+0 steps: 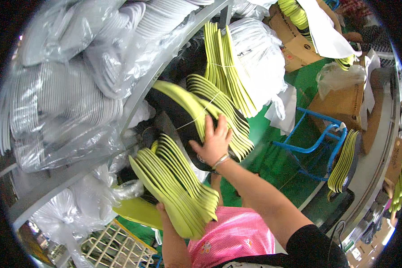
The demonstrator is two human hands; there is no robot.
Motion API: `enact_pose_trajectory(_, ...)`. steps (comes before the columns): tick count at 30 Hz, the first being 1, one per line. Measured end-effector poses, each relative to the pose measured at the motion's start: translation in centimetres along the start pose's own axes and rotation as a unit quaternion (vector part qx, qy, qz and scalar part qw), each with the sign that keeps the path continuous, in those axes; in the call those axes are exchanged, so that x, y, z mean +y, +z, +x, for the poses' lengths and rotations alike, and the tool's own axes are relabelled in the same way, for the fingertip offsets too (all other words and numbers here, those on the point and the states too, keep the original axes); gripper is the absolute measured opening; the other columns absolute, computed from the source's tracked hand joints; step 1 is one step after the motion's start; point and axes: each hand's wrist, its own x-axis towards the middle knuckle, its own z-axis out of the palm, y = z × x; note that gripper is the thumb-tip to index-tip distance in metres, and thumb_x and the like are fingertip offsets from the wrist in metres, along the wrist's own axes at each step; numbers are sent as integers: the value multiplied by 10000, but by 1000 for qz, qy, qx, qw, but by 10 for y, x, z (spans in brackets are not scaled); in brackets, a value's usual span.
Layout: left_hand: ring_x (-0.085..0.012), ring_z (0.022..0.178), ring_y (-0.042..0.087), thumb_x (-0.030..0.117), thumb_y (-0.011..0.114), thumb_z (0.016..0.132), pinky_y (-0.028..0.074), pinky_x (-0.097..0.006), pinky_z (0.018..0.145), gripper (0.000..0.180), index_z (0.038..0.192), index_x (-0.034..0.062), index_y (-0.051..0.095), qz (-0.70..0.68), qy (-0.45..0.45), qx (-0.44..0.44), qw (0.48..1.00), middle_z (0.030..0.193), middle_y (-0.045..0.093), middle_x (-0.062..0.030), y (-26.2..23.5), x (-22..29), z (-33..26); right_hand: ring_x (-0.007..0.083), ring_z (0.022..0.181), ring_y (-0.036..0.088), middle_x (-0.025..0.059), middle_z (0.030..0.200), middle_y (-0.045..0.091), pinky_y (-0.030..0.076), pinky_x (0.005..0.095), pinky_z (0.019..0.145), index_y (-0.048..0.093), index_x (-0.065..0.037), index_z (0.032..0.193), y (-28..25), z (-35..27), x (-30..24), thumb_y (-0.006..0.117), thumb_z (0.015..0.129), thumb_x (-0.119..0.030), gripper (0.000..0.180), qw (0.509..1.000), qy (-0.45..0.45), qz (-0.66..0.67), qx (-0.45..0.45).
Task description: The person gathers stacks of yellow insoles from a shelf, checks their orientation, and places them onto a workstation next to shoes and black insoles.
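A thick stack of yellow-green insoles with black undersides [174, 185] is tilted in front of my body. My left hand [165, 213] grips its lower left side, with most of the fingers hidden behind the stack. Just beyond, my right hand [215, 140] lies with spread fingers against a second bundle of insoles [223, 114], which is tied with thin string. Another string-tied bundle [225, 67] leans upright behind that one. Below the held stack, a loose yellow-green piece [140, 213] shows beside my left wrist.
Clear bags of grey-white insoles [71, 98] fill a metal-framed rack [140, 107] at left. A white plastic bag [259, 58] and cardboard boxes [295, 49] stand behind. On the right are a blue metal frame [299, 145] and more insoles [344, 161]. A cream plastic crate [114, 248] sits lower left.
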Motion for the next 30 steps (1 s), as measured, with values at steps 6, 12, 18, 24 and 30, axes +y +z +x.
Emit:
enact_pose_trajectory(6,-261,1026,489,506,528,692,437,-406,834,674,1206,88,406,-37,-35,-4,999,1128,498,-100,17,7,-20,337,1307,-5,166,1417,25,53,670,906,197,-169,1354,47,-26,-15,479,782,-284,648,958,-198,-133,-161)
enact_pose_trajectory(12,-254,1007,502,486,564,682,454,-396,812,672,1201,88,409,-26,-26,6,999,1108,509,-88,14,6,34,299,1119,363,149,1214,391,284,399,943,399,-57,1206,1,-30,89,577,694,-116,545,978,-79,82,177)
enact_pose_trajectory(18,-265,1041,465,527,479,702,399,-450,859,612,1176,140,451,-6,-32,44,999,1141,487,-63,14,-11,52,281,1245,232,75,1384,226,120,567,971,251,-173,1332,34,-58,201,286,782,-664,737,602,560,569,-15)
enact_pose_trajectory(24,-271,1057,452,527,493,685,384,-438,879,639,1185,132,440,41,6,16,999,1148,481,-74,-12,-12,64,270,1106,426,73,1235,442,323,443,939,408,-141,1233,48,-35,103,299,807,-611,644,376,340,860,-53)
enact_pose_trajectory(30,-263,1004,490,486,496,694,414,-415,838,595,1145,99,466,40,-7,20,999,1087,520,-89,13,-7,53,240,1115,407,49,1225,453,309,459,921,413,-109,1218,66,-31,102,391,811,-556,606,388,338,855,-66)
